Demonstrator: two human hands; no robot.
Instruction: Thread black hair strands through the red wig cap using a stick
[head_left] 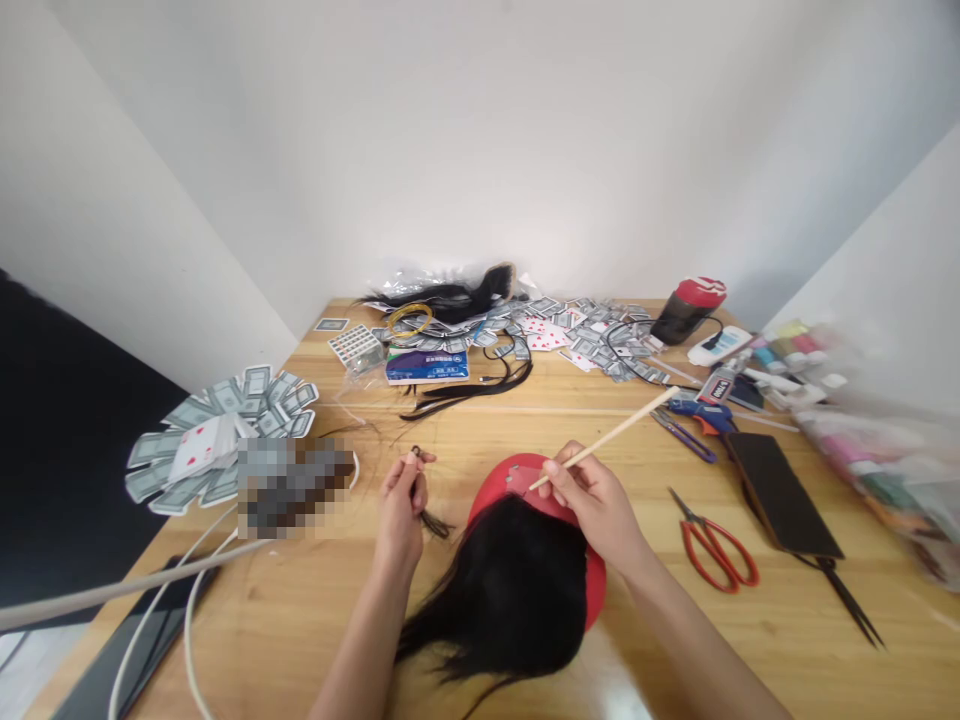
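In front of me is a rounded red form (pixel 495 480), largely covered by long black hair (pixel 517 590) that trails to the lower left. My right hand (pixel 592 500) is closed around a pale wooden stick (pixel 622 428), like a chopstick. The stick's lower tip comes down at a shiny patch (pixel 521 478) on the red form, just above the hair; whether it touches cannot be seen. Left of the form, my left hand (pixel 405 495) pinches a thin bundle of dark hair strands (pixel 435 525), whose loose ends hang below the fingers.
Red-handled scissors (pixel 716 550), a dark flat case (pixel 784 490) and black tweezers (pixel 851 600) lie at right. Behind them are a blue glue gun (pixel 701 410) and bagged bottles. Playing cards (pixel 225 440) fan out at left, beside white cables (pixel 191 620). More hair (pixel 442 298) lies at the back.
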